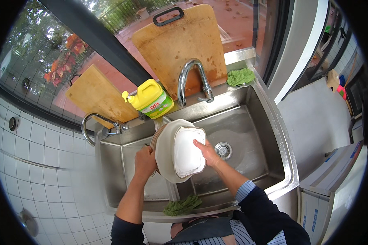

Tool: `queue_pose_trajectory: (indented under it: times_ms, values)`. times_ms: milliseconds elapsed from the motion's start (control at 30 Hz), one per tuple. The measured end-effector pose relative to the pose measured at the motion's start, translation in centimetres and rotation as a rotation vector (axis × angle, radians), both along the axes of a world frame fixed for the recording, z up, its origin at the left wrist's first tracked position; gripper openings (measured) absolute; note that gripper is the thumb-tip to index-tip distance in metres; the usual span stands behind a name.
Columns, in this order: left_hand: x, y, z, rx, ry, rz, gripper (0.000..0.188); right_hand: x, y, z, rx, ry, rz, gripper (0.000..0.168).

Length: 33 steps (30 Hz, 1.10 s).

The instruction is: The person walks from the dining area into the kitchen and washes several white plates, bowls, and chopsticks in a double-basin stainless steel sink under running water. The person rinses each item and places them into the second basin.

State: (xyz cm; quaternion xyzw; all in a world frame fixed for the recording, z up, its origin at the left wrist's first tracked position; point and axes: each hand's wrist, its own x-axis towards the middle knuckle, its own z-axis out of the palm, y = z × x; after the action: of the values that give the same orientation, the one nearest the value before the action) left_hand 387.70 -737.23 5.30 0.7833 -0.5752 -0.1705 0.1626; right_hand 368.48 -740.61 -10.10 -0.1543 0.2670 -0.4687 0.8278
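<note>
A nested stack of dishes is held tilted above the divider of a double stainless steel sink [245, 131]. Outermost on the right is a white rectangular dish [187, 153] with its underside showing. Behind it sits a translucent off-white bowl [165, 156], and brown-edged rims of further dishes [155, 139] show at the left. My left hand [145, 162] grips the stack at its left edge. My right hand [207, 153] holds the white dish's right side, thumb on its base. What lies inside the stack is hidden.
Two chrome faucets [181, 82] [93, 116] rise behind the basins. A yellow detergent jug [150, 99] stands between them. Wooden cutting boards [184, 46] [95, 95] lean against the window. Green cloths lie at the front rim [182, 206] and back right corner [240, 76]. A drain [223, 150] sits in the right basin.
</note>
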Motion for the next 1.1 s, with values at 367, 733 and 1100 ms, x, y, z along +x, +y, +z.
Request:
queue_pose_trajectory:
  times_ms: [367, 733, 1100]
  values:
    - [-0.2, -3.9, 3.7, 0.011, -0.255, -0.17, 0.023, -0.9, -2.6, 1.7, 0.058, 0.002, -0.158, 0.026]
    - [-2.2, -5.5, 5.1, -0.052, -0.582, -0.117, 0.026, 1.0, -1.1, -0.9, 0.314, -0.496, 0.062, 0.048]
    - [0.4, -5.0, 6.0, -0.159, -0.684, -0.004, 0.025, -1.2, 1.2, -3.4, 0.267, -0.091, 0.177, 0.036]
